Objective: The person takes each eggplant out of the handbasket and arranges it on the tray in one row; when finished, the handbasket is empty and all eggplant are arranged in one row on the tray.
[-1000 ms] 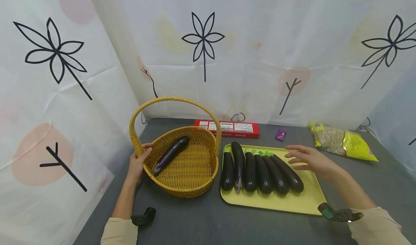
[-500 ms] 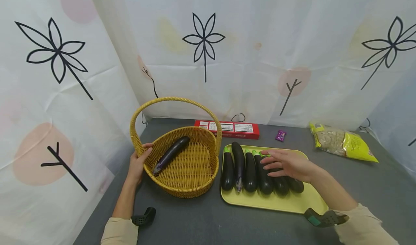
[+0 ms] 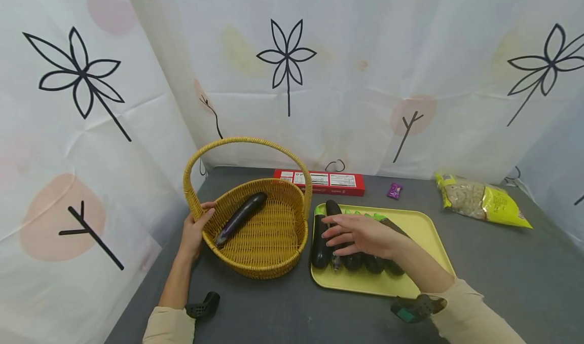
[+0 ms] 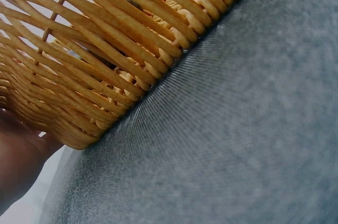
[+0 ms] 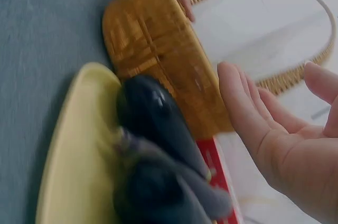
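Observation:
My left hand (image 3: 193, 235) grips the left rim of a yellow wicker basket (image 3: 262, 272) with a tall hoop handle. Inside the basket, one long dark eggplant (image 3: 242, 218) lies at a slant along the left side. To the right, a pale yellow tray (image 3: 429, 232) bears a row of several eggplants (image 3: 321, 245), most with green caps. Over that row hovers my right hand (image 3: 365, 236), fingers spread and pointing left, holding nothing; it hides the middle of several eggplants. The right wrist view shows its palm (image 5: 296, 155) above the tray and close to the basket.
Behind the basket and tray lies a long red box (image 3: 342, 181). A small purple packet (image 3: 394, 191) sits beside it. At the back right rests a yellow and clear plastic bag (image 3: 483, 202). A printed white curtain (image 3: 347, 105) stands behind the grey table (image 3: 292, 313).
My right hand has moved left across the tray, from its right edge to above the left-hand eggplants. The left hand and basket have stayed in place.

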Demonstrator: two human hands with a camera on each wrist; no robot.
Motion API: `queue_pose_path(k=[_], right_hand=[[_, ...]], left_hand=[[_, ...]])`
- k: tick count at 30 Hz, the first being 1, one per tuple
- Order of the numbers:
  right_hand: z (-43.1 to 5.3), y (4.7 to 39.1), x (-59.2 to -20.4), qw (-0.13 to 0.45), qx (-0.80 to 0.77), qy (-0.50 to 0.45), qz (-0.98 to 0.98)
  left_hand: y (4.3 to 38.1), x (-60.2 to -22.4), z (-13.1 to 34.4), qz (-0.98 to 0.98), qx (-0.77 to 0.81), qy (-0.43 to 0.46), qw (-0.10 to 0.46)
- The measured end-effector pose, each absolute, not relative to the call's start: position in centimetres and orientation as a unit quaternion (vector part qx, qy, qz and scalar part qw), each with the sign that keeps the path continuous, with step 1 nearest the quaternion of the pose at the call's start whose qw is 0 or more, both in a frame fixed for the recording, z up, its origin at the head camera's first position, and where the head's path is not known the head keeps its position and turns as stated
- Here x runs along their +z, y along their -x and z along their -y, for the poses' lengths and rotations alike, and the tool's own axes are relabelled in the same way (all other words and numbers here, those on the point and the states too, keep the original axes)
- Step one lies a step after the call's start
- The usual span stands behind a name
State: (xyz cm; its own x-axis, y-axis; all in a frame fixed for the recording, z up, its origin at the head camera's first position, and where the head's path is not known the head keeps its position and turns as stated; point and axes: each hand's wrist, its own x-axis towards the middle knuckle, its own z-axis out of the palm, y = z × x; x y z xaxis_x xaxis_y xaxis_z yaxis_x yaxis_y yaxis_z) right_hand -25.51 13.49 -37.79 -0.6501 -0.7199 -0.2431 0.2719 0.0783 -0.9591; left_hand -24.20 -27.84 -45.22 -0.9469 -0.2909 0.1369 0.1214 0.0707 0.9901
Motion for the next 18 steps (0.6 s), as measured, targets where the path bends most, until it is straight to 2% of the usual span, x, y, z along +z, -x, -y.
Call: queue_pose_path(k=[18], right_hand=[[-5.2,25.2,-38.1,0.401,-0.707,0.166,-0.558]], left_hand=[[24.3,-45.3,27.9,0.718,-0.677,-0.063,0.147]])
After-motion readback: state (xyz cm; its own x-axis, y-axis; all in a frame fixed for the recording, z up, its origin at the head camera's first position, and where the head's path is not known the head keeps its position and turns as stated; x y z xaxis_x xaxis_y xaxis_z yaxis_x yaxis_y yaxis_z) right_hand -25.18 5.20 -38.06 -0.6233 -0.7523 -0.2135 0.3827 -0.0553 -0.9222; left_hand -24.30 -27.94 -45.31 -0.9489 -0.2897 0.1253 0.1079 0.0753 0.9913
